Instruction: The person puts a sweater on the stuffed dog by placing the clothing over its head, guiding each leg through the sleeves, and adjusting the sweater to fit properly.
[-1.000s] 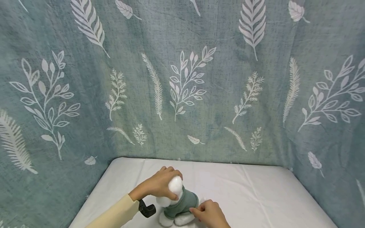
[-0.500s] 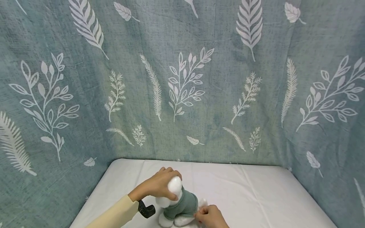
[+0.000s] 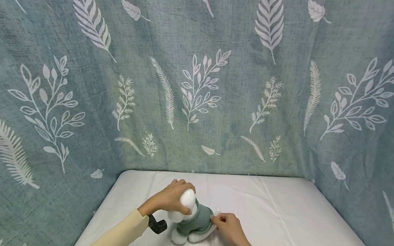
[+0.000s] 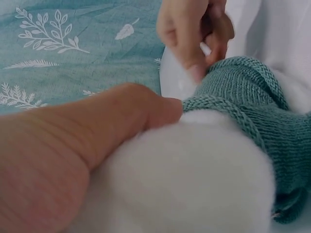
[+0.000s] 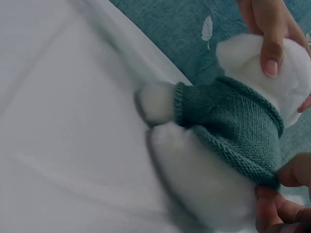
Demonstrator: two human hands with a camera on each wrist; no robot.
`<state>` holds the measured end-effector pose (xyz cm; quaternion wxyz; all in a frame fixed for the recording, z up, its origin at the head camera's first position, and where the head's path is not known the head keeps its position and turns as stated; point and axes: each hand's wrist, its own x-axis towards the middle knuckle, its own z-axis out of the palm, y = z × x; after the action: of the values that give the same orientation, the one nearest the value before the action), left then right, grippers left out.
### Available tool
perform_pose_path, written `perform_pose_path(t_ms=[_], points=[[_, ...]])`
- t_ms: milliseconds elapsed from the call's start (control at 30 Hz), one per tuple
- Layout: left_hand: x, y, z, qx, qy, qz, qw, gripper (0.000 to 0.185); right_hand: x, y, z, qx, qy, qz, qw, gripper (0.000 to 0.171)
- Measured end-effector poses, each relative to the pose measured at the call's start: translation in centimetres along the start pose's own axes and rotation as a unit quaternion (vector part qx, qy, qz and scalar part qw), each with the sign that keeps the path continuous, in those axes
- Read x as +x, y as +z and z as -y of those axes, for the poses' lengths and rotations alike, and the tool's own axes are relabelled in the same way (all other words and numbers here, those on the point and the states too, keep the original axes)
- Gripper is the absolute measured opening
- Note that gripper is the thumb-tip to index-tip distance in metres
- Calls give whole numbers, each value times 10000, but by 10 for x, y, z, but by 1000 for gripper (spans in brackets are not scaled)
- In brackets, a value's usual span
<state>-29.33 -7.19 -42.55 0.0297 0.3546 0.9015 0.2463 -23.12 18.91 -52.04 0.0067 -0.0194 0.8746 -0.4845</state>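
Note:
A white stuffed animal in a green knitted sweater lies on the white surface. My left hand grips its head from above, thumb pressed into the white plush in the right wrist view. My right hand pinches the sweater's lower hem between thumb and fingertips, near the toy's rear end. One white leg stretches out below the hem, and a front paw pokes from the sleeve. In the left wrist view the rolled neckline borders the head by my left thumb.
The white-covered table extends around the toy. Green leaf-patterned cloth hangs at the back and both sides. A black wrist device sits below my left wrist, next to the cream sleeve.
My right hand has shifted slightly up along the sweater's hem, from lower by the leg to higher near the toy's rear. My left hand keeps its hold on the head.

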Motion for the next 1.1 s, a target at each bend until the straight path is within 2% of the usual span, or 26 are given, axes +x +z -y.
perform_pose_path(t_ms=[133,333,533,800,1100], points=[[-1,-1,-2,22,19,-1,10000,55,16,3,10,-39,58,-319,9995,34],[-1,-1,-4,109,20,-32,9999,55,36,-2,11,-220,-99,17,9997,28],[-2,1,-5,120,102,-40,9999,56,44,-9,-3,-463,88,123,9988,15],[-2,-1,-2,116,45,4,9999,56,57,-3,0,-295,137,447,9985,28],[-3,-1,-2,101,28,-16,9999,57,63,-3,-2,-459,40,453,9979,19]])
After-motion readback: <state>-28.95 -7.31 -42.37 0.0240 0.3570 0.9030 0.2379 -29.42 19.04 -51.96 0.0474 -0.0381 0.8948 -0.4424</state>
